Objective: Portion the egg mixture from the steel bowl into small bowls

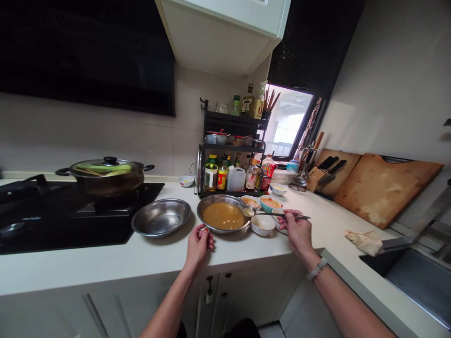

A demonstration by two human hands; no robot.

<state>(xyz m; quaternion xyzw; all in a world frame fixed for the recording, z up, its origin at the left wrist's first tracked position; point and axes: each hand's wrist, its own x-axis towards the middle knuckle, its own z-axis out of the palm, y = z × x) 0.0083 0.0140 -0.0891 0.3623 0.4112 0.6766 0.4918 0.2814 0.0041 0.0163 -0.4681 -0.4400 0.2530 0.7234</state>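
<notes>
The left hand (200,241) rests low over the white counter (105,263), fingers loosely curled beside the near rim of a metal basin (225,225) of cloudy brown liquid; I cannot tell whether it grips that rim; the right hand (295,230) is closed around the handle of a metal ladle (249,212), whose head reaches leftward from the fingers to the basin's right edge, beside a white bowl (263,226); a pale bracelet (318,268) circles the right wrist.

Just left of the left hand a second metal basin (161,217) stands on the counter; farther left lies a black glass hob (59,225), bearing a lidded pot (109,180) with something green showing through its lid; above that hangs a dark range hood (84,56).

Beyond both hands a black rack (234,115), crowded with bottles and jars, stands against a pale tiled wall (137,145); just beyond the right hand sits a turquoise bowl (270,204) with orange contents; farther beyond, a bright window (291,126) opens beneath a dark panel; to that hand's right, a knife block (315,179) and a wooden cutting board (387,185) lean by the wall; nearer, a crumpled cloth (364,241) lies beside the sink (419,277).
</notes>
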